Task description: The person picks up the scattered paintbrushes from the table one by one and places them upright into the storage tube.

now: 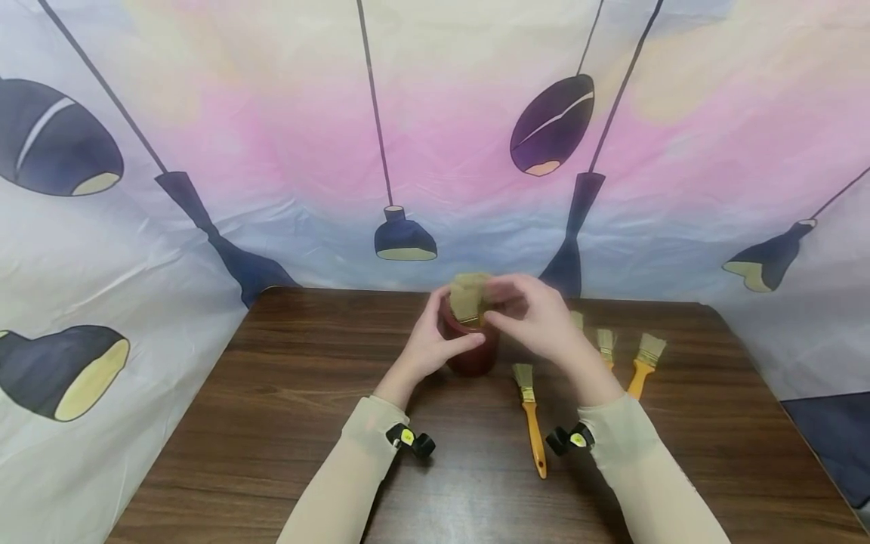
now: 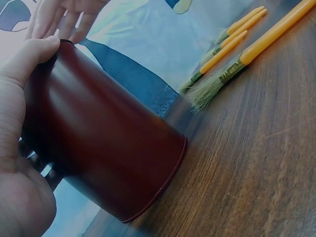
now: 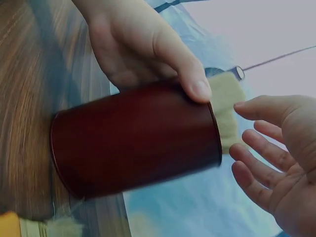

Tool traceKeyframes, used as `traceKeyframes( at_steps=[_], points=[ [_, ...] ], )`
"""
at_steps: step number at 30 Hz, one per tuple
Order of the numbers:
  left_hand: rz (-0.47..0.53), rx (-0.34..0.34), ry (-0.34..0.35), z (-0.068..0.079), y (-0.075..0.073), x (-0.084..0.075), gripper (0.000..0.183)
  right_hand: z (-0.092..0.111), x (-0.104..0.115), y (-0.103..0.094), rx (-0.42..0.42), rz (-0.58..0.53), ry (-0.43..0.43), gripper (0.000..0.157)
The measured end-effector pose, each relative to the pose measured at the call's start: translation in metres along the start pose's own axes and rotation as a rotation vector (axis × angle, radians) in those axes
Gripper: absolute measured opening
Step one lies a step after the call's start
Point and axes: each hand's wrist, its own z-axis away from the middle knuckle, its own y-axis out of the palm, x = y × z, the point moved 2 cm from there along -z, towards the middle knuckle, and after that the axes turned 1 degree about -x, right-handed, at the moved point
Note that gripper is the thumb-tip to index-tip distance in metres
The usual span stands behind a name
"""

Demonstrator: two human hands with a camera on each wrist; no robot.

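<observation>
Dark-red cup (image 1: 477, 360) stands on the wooden table (image 1: 292, 408). I have the left hand (image 1: 430, 340) clasped round it, thumb at the rim; my right hand (image 1: 541, 316), fingers parted and loosely bent, hovers beside pale bristles (image 3: 226, 106) jutting from its mouth, contact unclear.

- Cup (image 1: 473, 360): deep maroon
- Bristles (image 1: 468, 295) poking out of it: pale straw
- Brush (image 1: 533, 434) lying this side: bright orange handle
- Table (image 1: 292, 423): brown, streaked with darker grain
- Cloth (image 1: 462, 128) behind: pink, cream and blue, patterned with navy lamps (image 1: 405, 236)
- Sleeves (image 1: 340, 483): pale cream
</observation>
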Motion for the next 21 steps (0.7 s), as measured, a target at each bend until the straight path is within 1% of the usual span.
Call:
traceKeyframes(
  at_steps=[2,4,7,11,15,21],
  points=[
    [0.005,0.002,-0.005,0.000,0.000,0.000,0.097,0.005,-0.004,-0.006,-0.020,-0.001,0.006,0.044],
    [0.007,0.004,-0.009,0.000,0.000,0.000,0.097,0.011,-0.010,-0.013,-0.038,0.021,0.029,0.043],
    [0.006,-0.001,-0.019,0.000,-0.001,0.000,0.098,0.020,-0.020,-0.024,-0.068,0.062,0.072,0.043],
    [-0.002,-0.016,-0.029,0.000,0.000,0.001,0.098,0.037,-0.038,-0.039,-0.112,0.116,0.151,0.041],
    [0.004,-0.011,-0.026,0.000,0.002,0.000,0.098,0.062,-0.060,-0.052,-0.169,0.171,0.230,0.040],
    [0.003,-0.010,-0.023,-0.001,0.001,0.003,0.097,0.101,-0.095,-0.068,-0.221,0.275,0.311,0.041]
  ],
)
